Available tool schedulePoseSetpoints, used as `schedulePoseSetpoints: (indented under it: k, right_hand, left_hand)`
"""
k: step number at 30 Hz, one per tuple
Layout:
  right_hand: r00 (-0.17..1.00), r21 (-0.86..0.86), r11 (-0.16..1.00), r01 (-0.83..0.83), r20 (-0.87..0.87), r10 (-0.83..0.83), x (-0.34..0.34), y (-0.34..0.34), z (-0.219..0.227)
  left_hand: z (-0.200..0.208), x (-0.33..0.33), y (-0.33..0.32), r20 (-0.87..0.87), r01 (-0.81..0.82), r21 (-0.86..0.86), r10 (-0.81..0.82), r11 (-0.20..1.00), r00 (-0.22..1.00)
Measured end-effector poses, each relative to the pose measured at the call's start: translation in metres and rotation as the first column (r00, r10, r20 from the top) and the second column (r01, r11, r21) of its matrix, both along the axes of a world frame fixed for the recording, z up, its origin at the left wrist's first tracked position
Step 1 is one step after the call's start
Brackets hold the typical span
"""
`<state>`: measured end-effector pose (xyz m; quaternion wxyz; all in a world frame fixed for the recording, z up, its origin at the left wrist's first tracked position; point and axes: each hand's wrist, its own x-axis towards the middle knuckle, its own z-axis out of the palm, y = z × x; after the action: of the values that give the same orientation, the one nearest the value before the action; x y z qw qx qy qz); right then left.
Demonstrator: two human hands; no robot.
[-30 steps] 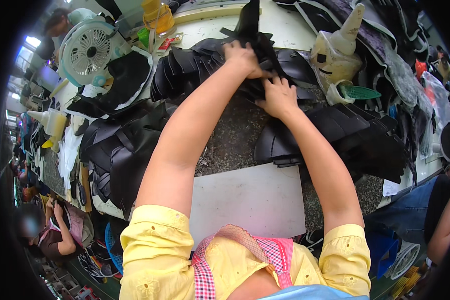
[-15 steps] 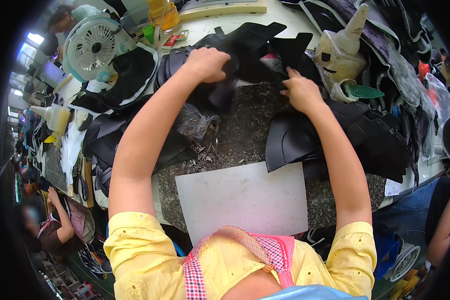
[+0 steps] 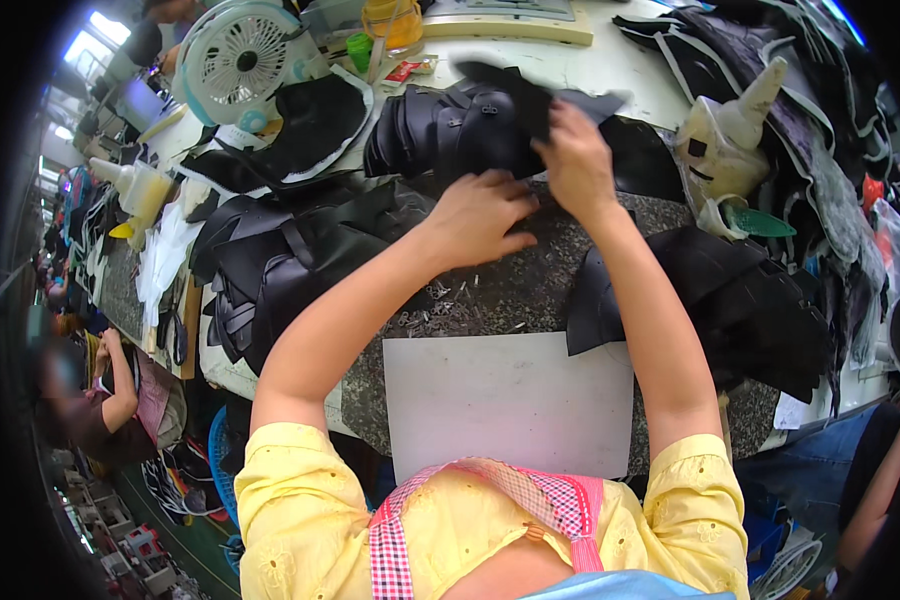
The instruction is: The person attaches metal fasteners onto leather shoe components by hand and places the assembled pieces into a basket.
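Note:
My right hand (image 3: 578,165) is closed on a dark leather piece (image 3: 515,92), which is smeared by motion and raised over the far part of the work slab. Just left of it and nearer me, my left hand (image 3: 482,218) is open, thumb and fingers apart, with nothing seen in it. Beyond the left hand a row of overlapping black leather pieces (image 3: 440,125) stands, some with small metal fittings. More black pieces are fanned out in a stack (image 3: 735,300) by my right forearm and in a pile (image 3: 270,255) by my left forearm.
A white sheet (image 3: 510,400) lies on the speckled stone slab (image 3: 370,400) before me. Small metal bits (image 3: 440,310) are scattered beyond it. A glue bottle (image 3: 715,145) stands at right, a fan (image 3: 245,65) at far left. Other people sit at both sides.
My left hand has come off the row of leather pieces, moving right and nearer me. My right hand has moved left and lifted a leather piece. The whole view has shifted slightly.

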<state>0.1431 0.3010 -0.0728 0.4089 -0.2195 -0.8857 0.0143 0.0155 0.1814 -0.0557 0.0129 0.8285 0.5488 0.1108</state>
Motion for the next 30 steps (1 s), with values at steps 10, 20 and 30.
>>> schedulePoseSetpoints:
  k: [10,20,30]
  right_hand:
    - [0.899,-0.355,0.931,-0.088,0.373,0.228,0.01,-0.005,-0.042]
    - [0.965,-0.751,0.624,-0.217,-0.069,0.252,0.008,-0.015,-0.052]
    - [0.968,-0.665,0.743,-0.072,0.133,0.213,0.005,-0.043,-0.037]
  left_hand:
    - [0.015,-0.068,0.042,0.351,-0.696,0.014,0.649,0.717,0.675]
    - [0.018,-0.021,0.039,-0.148,-0.813,-0.118,0.799,0.571,0.583]
    - [-0.01,-0.001,0.041,0.371,-0.849,-0.14,0.822,0.51,0.432]
